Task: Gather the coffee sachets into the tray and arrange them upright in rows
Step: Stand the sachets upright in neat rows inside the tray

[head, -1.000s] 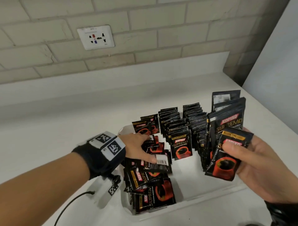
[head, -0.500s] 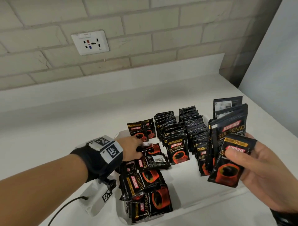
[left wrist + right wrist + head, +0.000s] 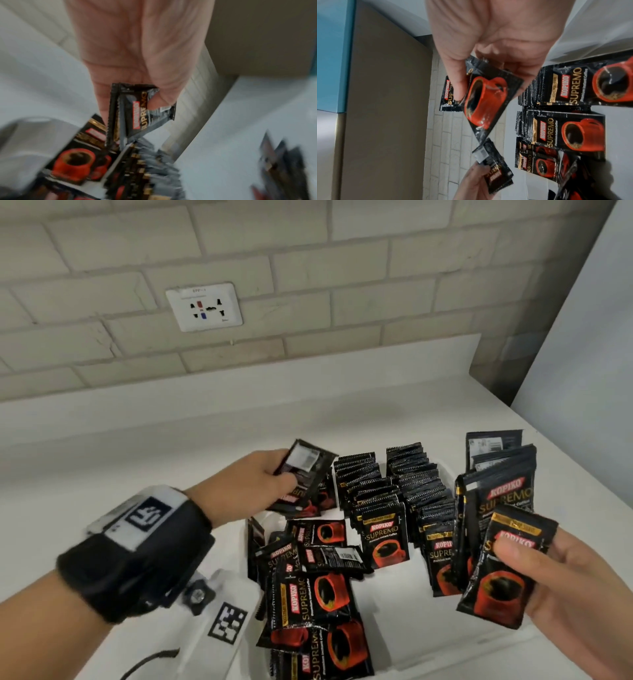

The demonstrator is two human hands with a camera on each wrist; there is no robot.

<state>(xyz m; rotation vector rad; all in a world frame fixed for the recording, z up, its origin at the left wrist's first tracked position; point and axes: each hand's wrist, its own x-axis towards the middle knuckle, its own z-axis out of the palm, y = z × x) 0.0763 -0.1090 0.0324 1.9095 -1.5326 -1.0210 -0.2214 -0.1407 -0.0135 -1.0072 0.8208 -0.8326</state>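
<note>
Fingers (image 3: 287,481) of your left hand (image 3: 246,487) pinch glossy black foil coffee sachets (image 3: 305,474) above white plastic tray (image 3: 394,621); right hand (image 3: 565,583) clamps another stack (image 3: 507,570). Loose pile (image 3: 308,583) lies flat beside upright rows (image 3: 376,494). Risk: slick foil fans out, topples rows.

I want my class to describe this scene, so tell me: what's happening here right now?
A person is sorting coffee sachets into a white tray. The left hand holds a few sachets lifted above the tray's far left corner. The right hand pinches more sachets near the right side. Upright rows already fill the tray's middle and back, while a loose pile lies flat at front left, not yet stood up.
</note>
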